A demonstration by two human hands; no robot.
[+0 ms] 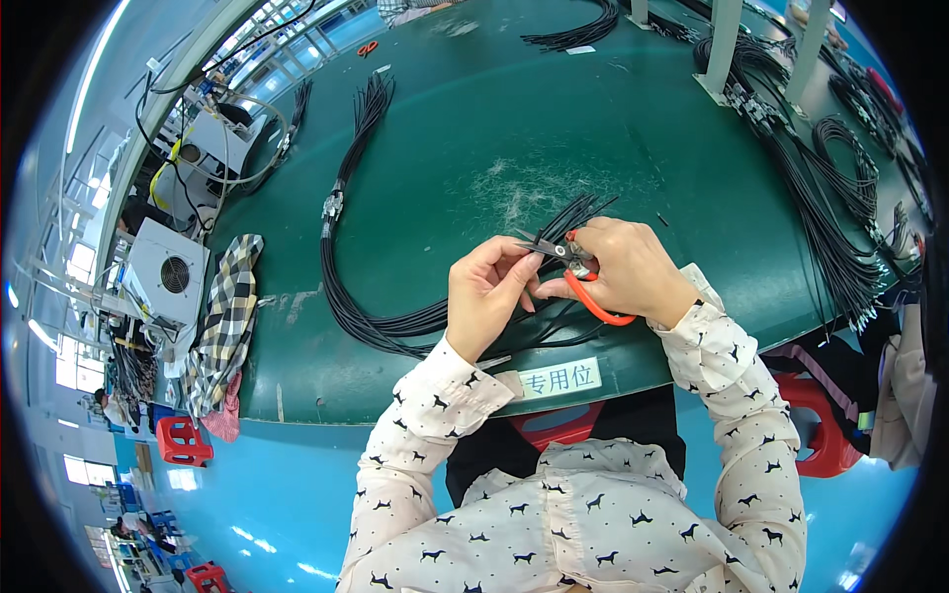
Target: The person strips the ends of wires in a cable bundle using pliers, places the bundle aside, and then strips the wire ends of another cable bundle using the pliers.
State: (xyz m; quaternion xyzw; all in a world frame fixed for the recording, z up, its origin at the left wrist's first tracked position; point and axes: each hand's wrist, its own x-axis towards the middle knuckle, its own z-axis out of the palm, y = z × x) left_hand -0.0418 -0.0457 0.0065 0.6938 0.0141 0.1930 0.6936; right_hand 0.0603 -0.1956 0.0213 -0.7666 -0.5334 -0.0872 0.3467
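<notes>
My right hand point(621, 259) grips a pair of scissors point(599, 299) with orange-red handles. Their blades point left, toward the fingertips of my left hand point(486, 289). Between the left thumb and forefinger I pinch a black cable end, right by the blades; its tip is partly hidden. A bundle of black cables point(341, 287) curves from the far left of the green table point(435, 128) round to beneath both hands. More loose cable ends point(578, 211) fan out just beyond the hands. A short black offcut point(662, 219) lies to the right of the scissors.
White scraps point(514, 188) litter the table's middle. Cable bundles point(811, 227) lie along the right by metal posts point(724, 44). A checked cloth point(229, 306) hangs at the left edge, beside a white machine with a fan point(168, 277). A label point(560, 378) sits at the near edge.
</notes>
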